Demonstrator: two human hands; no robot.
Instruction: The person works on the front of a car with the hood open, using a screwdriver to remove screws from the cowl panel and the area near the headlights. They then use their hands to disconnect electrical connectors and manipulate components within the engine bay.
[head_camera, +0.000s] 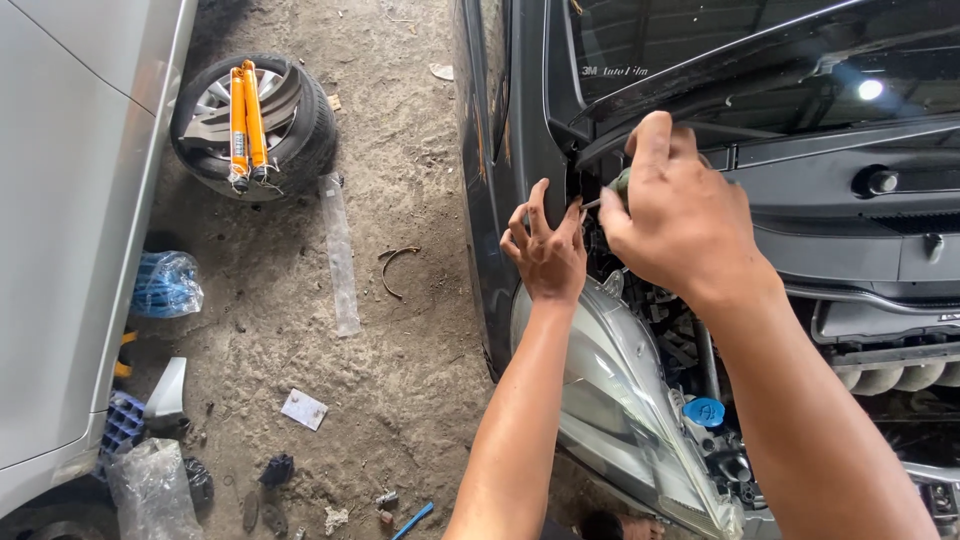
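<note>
Here your right hand (680, 215) closed around a green-handled screwdriver (616, 186) at the dark car's fender edge (520, 140). Your left hand (548, 250), fingers spread, held nothing and pressed above the headlight (610, 400). At nine o'clock lay a wheel (300, 130) carrying two orange shock absorbers (246, 125).

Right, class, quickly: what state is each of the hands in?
Left hand: open, fingers spread at the dark car's fender edge.
Right hand: closed around a green-handled tool.

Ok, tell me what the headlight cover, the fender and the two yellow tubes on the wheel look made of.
Headlight cover: clear plastic, glossy, slightly hazed, by its see-through sheen. Fender: painted sheet metal, probably; smooth dark gloss with reflections. Yellow tubes: likely painted metal; an even, hard shine.
</note>
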